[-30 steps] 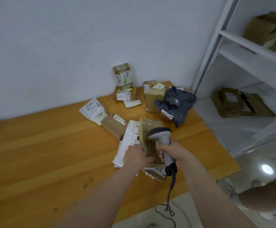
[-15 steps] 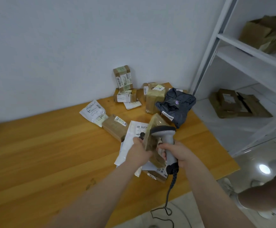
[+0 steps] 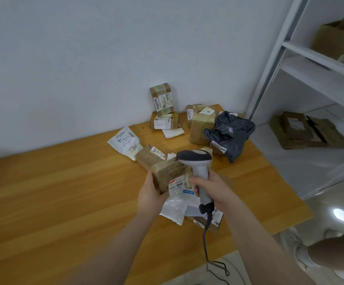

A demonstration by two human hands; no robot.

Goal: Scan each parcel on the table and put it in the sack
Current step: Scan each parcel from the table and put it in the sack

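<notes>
My left hand (image 3: pixel 149 194) holds a small brown taped parcel (image 3: pixel 170 173) lifted above the wooden table (image 3: pixel 54 198), its white barcode label (image 3: pixel 178 186) facing me. My right hand (image 3: pixel 210 187) grips a grey handheld scanner (image 3: pixel 196 161) by its handle, the dark head just above and behind the parcel. Its coiled cable (image 3: pixel 208 239) hangs off the table edge. A white plastic mailer (image 3: pixel 175 208) and a flat brown box (image 3: pixel 210 220) lie under my hands. No sack is in view.
Several parcels lie at the table's far corner: a dark grey bag (image 3: pixel 229 134), stacked brown boxes (image 3: pixel 163 109), a taller box (image 3: pixel 202 126), a white pouch (image 3: pixel 126 140), a brown box (image 3: pixel 149 157). White shelving (image 3: pixel 310 79) with cardboard stands right. A person's leg (image 3: pixel 335 254) is at lower right.
My left hand has raised the brown parcel off the table and turned it so the barcode label faces me. The scanner in my right hand stayed close beside it.
</notes>
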